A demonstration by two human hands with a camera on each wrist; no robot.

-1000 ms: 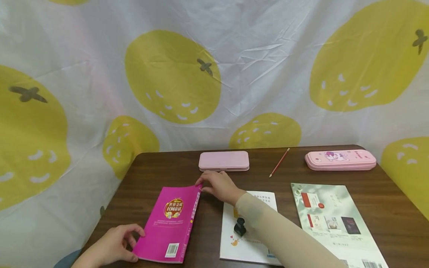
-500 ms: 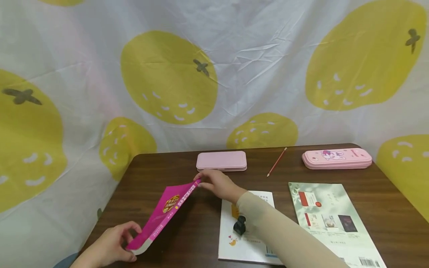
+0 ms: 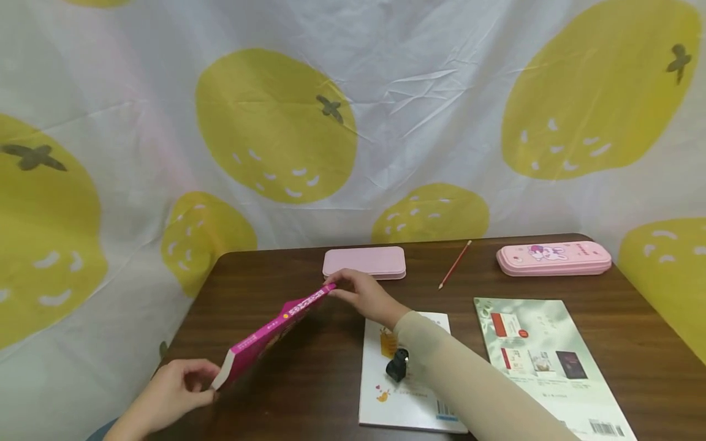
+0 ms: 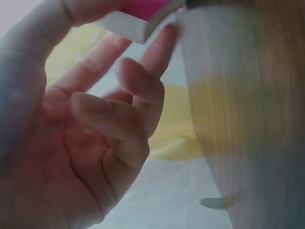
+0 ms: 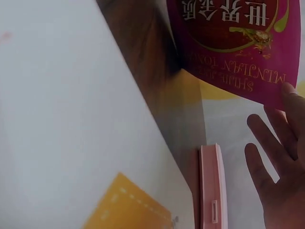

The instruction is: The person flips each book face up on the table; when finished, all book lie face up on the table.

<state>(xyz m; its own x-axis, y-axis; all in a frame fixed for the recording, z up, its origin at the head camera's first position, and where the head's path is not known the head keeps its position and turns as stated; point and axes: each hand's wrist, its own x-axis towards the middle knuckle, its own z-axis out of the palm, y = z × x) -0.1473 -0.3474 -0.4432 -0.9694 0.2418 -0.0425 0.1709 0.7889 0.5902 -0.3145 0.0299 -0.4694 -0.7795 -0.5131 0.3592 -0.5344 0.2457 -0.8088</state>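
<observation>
A magenta paperback book [image 3: 276,327] is held up on edge above the left part of the table, its spine turned upward. My left hand [image 3: 173,392] pinches its near lower corner; in the left wrist view the white page edges of the book [image 4: 126,26] lie between thumb and fingers. My right hand [image 3: 366,297] pinches the far top end of the spine. In the right wrist view the book's cover [image 5: 238,57] with its title faces that camera, and the right thumb presses on its corner.
A white book [image 3: 405,407] with a black stamp-like object [image 3: 397,365] on it lies under my right forearm. Right of it lies a pale green magazine [image 3: 551,367]. At the back are a pink case [image 3: 364,261], a red pencil [image 3: 455,264] and a pink rabbit pencil case [image 3: 554,258].
The book, lying nearly flat with its back cover up a second ago, has been lifted and tilted over on its spine side. Both hands have kept hold and risen slightly.
</observation>
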